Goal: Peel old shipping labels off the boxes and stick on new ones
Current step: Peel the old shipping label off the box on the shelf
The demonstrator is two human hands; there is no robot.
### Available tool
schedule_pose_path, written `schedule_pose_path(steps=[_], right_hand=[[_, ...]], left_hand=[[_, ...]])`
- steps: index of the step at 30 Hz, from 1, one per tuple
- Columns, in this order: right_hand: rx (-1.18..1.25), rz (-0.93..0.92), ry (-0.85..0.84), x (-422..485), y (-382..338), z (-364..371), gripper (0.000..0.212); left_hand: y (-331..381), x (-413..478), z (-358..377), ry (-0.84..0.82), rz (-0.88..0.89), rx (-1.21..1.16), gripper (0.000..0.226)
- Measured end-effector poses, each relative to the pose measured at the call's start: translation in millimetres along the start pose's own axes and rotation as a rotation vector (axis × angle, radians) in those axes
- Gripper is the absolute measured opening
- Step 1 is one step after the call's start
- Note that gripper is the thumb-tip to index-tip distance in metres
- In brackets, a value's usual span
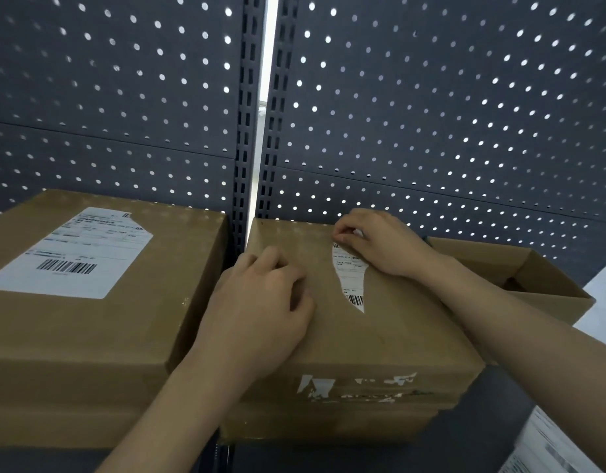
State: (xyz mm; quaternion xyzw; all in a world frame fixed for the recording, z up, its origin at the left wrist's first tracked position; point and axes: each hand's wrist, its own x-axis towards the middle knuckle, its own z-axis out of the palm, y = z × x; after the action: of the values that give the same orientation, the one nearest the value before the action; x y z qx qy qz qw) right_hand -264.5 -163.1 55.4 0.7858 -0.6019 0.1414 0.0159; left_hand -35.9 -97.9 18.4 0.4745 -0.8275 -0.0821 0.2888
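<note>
A brown cardboard box (390, 339) sits in front of me on a dark shelf. On its top is a torn strip of white shipping label (350, 278) with a barcode at its lower tip. My right hand (380, 244) pinches the upper end of that strip at the box's far edge. Resting flat on the box top to the strip's left is my left hand (264, 302), fingers curled. White label scraps (356, 387) cling to the box's front face. A second box (90, 322) to the left carries a whole white label (73, 254).
An open cardboard box (520, 278) stands behind and right of the middle box. Dark pegboard panels (431, 114) form the back wall, with a slotted upright (250, 131) between them. White printed sheets (554, 442) lie at the lower right.
</note>
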Motion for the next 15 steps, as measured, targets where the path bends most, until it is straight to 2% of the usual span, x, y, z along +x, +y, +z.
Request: schedule_pose_path(steps=[5,15], right_hand=[[-0.077,-0.022,0.071,-2.7,-0.8,10.8,0.017],[-0.081,-0.044,0.083,-2.2,2.8,13.7,0.014]], left_hand=[[-0.6,-0.2,1.8,0.028,-0.006,0.007,0.036],[0.1,-0.6,0.4,0.016,-0.023,0.007,0.037]])
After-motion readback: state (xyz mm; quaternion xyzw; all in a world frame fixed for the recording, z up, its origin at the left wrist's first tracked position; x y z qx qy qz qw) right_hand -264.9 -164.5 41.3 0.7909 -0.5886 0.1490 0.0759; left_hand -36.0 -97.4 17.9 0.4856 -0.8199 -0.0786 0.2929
